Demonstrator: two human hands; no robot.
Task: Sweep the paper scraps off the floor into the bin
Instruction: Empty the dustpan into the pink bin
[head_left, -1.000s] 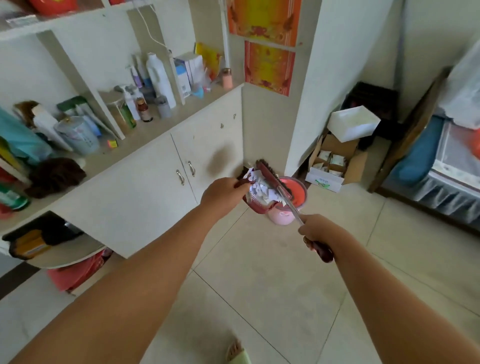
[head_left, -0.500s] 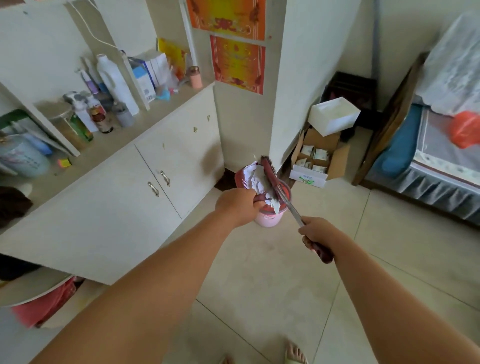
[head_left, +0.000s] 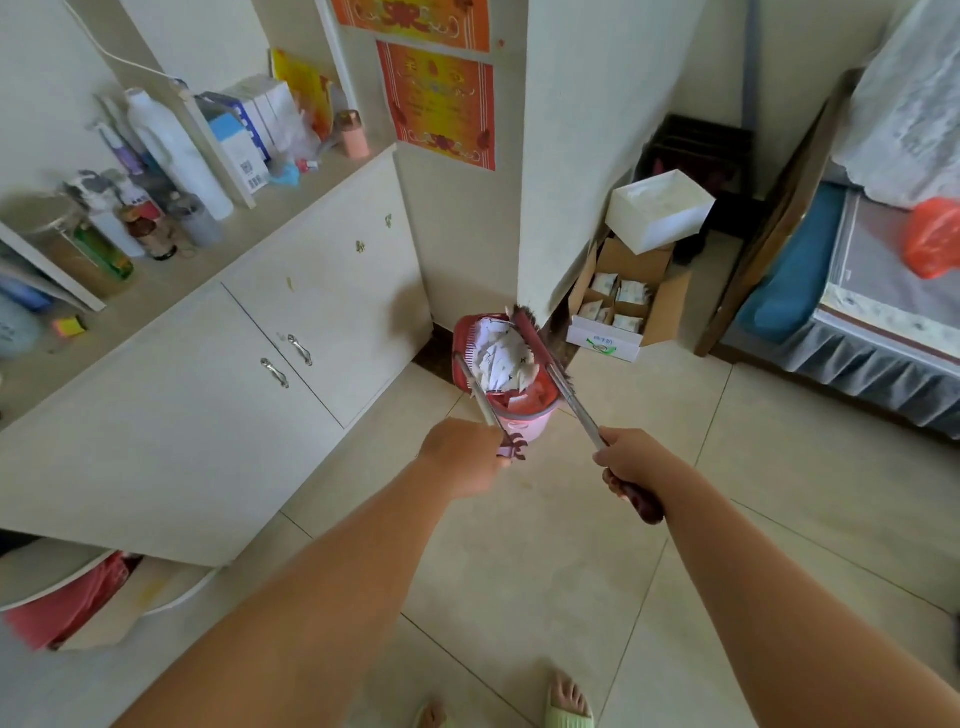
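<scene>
White paper scraps (head_left: 501, 358) sit in the tilted red plastic dustpan (head_left: 470, 343) above the pink plastic bin (head_left: 524, 423), ready for tipping; left hand (head_left: 462, 457) grips its handle, right hand (head_left: 631, 460) grips the red-bristled broom (head_left: 540, 345).

— What did I have in hand?
— A red plastic dustpan (head_left: 467, 343) on a shiny metal handle, crumpled white paper scraps (head_left: 501, 358) inside. Broom (head_left: 566, 384) shaft: polished metal, glossy dark-red grip.
— And underfoot?
— Smooth, faintly glossy floor tiles (head_left: 545, 561); pink plastic bin (head_left: 527, 423).
</scene>
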